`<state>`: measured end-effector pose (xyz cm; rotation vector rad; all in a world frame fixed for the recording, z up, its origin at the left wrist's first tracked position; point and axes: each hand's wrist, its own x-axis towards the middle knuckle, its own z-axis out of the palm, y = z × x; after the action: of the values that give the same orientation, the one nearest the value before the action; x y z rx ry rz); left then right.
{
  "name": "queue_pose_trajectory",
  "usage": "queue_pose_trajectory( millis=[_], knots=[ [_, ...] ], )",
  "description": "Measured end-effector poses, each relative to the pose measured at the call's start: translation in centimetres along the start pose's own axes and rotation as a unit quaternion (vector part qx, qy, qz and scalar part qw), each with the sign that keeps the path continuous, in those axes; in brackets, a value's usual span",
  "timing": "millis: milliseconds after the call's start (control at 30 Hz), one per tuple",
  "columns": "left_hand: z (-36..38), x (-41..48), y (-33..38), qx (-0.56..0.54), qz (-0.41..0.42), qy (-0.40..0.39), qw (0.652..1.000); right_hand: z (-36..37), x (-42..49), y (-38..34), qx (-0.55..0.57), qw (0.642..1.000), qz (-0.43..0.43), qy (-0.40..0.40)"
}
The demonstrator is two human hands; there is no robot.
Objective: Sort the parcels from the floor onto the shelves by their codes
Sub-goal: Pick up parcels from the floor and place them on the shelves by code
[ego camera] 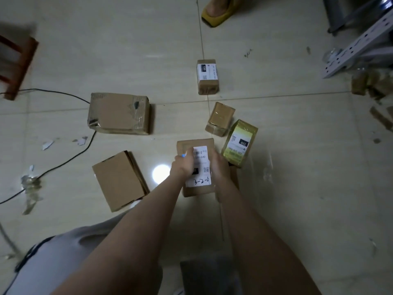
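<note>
– Fingers (187, 154) first: what have they got?
– Both sets are curled round one parcel (201, 162). The left hand (182, 167) wraps its left edge, fingertips lying over onto the white label (200, 181). The right hand (219, 166) grips the opposite edge. Neither hand holds anything else that I can make out.
– And where is that parcel?
– Low in front of the person, over the tiled floor (297, 167), label up, with "3-2-4" handwritten at the near end. Whether it is lifted clear or resting on the floor, I cannot tell.
– How will it handle?
– It is small, brown, square-cornered cardboard, so I'd judge it stiff and light enough for one hand. The two long side edges are the place to hold it, since that leaves the code readable. The label looks smooth, so I'd keep the grip on bare card.
– And around it?
– Just beside it on the right sits a yellow box (239, 143) marked 220, tilted. Behind that is a small plain box (220, 119), and farther off a box marked 150 (207, 76). Well apart on the left lie a plain carton (120, 179) and a big taped box (120, 116), with a black cable (63, 165) running between them. A white perforated shelf post (357, 45) shows at the far right, well away, so I'd expect a short carry.
</note>
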<state>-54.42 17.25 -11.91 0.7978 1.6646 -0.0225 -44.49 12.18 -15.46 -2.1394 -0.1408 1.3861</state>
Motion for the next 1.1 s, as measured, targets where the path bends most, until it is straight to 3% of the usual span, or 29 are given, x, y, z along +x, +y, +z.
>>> queue_pose_trajectory(
  millis=[167, 367, 567, 667, 900, 1000, 1100],
  knots=[
    [-1.5, -6.6, 4.2, -0.047, 0.059, 0.053, 0.996, -3.4, -7.0, -7.0, 0.016, 0.997, -0.069, 0.025],
    [-3.8, -21.9, 13.1, -0.002, 0.179, 0.096, 0.979, -10.6, -18.8, -17.6, 0.113, 0.979, -0.107, 0.131],
    [-7.1, -41.9, 23.1, 0.032, 0.323, 0.039, 0.945, -22.1, -36.4, -27.5, 0.268, 0.931, -0.127, 0.212],
    [-8.3, -51.2, 27.2, 0.047, 0.418, 0.005, 0.907, -27.4, -45.8, -31.3, 0.333, 0.897, -0.173, 0.232],
    [-11.6, -69.4, 31.7, -0.011, 0.525, -0.103, 0.844, -32.8, -64.4, -35.0, 0.460, 0.780, -0.276, 0.322],
    [-13.8, -74.3, 32.1, -0.051, 0.541, -0.152, 0.826, -32.8, -70.1, -35.4, 0.506, 0.725, -0.316, 0.345],
    [-15.5, -76.3, 31.6, -0.082, 0.531, -0.205, 0.818, -32.0, -74.2, -35.4, 0.511, 0.697, -0.360, 0.351]
  ],
)
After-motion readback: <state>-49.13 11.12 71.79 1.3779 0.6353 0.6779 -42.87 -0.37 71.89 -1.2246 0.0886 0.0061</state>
